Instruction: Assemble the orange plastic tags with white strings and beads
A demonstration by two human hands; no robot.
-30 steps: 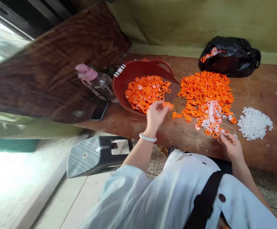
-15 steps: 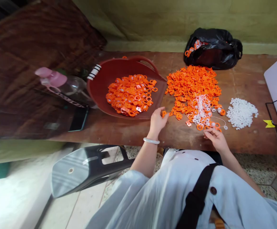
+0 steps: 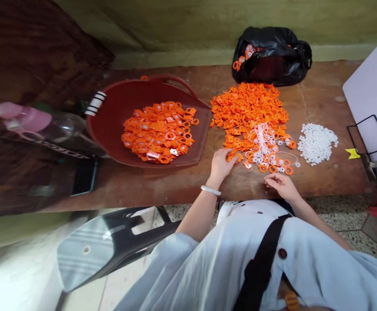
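Observation:
My left hand [image 3: 221, 166], with a pale bangle at the wrist, is at the near left edge of a heap of orange plastic pieces [image 3: 248, 106]. Its thumb and forefinger close around a small orange plastic piece [image 3: 230, 156]. My right hand [image 3: 282, 185] hovers near the table's front edge, fingertips pinched together; anything between them is too small to make out. Just beyond it lie a bundle of white strings [image 3: 262, 140] and several white discs and orange hexagonal rings [image 3: 273, 169]. Farther right sits a pile of small white plastic parts [image 3: 317, 144].
A dark red basin [image 3: 106, 149] holds more orange pieces, left of the heap. Behind the heap stands an open black plastic bag [image 3: 273, 56]. A pink-capped bottle [image 3: 29, 117] and a phone [image 3: 84, 176] lie far left. A grey stool [image 3: 87, 252] stands below the table.
The view has shifted, so the table's contents appear farther left. My left hand has moved right, away from the basin and to the heap's edge. My right hand has drawn slightly back from the rings.

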